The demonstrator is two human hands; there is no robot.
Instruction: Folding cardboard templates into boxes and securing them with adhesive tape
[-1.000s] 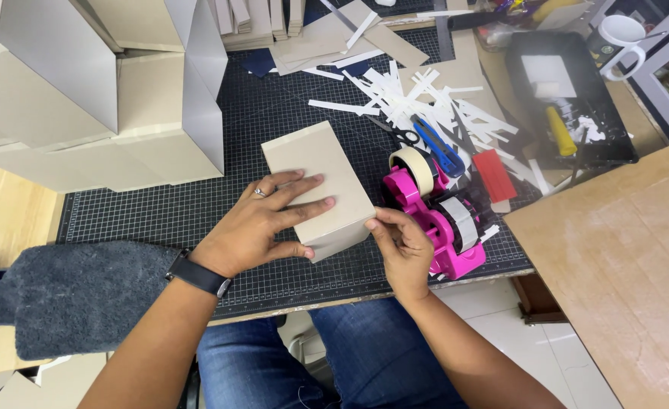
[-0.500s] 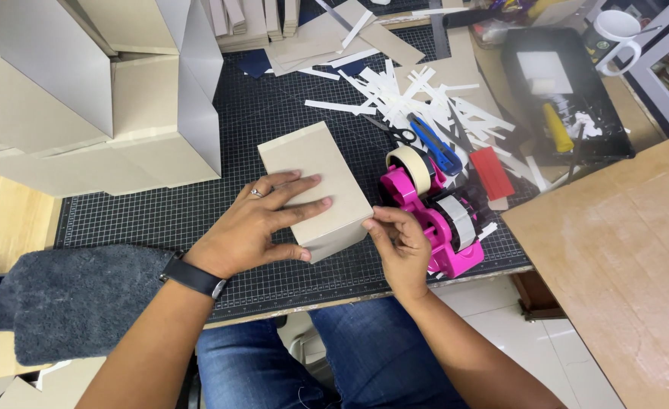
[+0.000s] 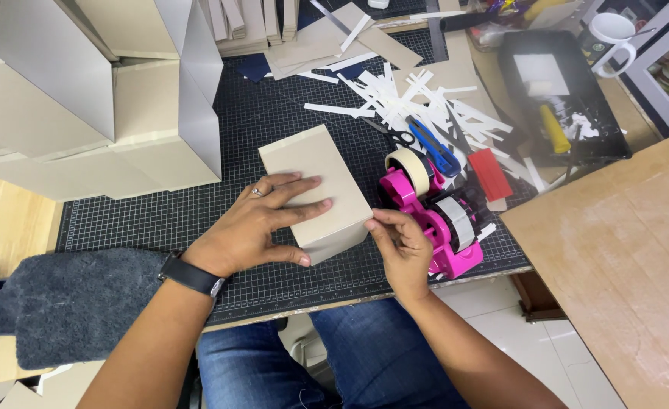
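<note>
Fingers (image 3: pixel 293 203) flat across box (image 3: pixel 315 163), lengthwise up-left.

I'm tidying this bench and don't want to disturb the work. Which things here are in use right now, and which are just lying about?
In use:
- small grey cardboard box, pressed flat by the left hand
- right hand at the box's right edge
- pink tape dispenser beside it

Lying about:
- white paper strips
- scissors
- blue cutter
- black tray
- white mug
</note>
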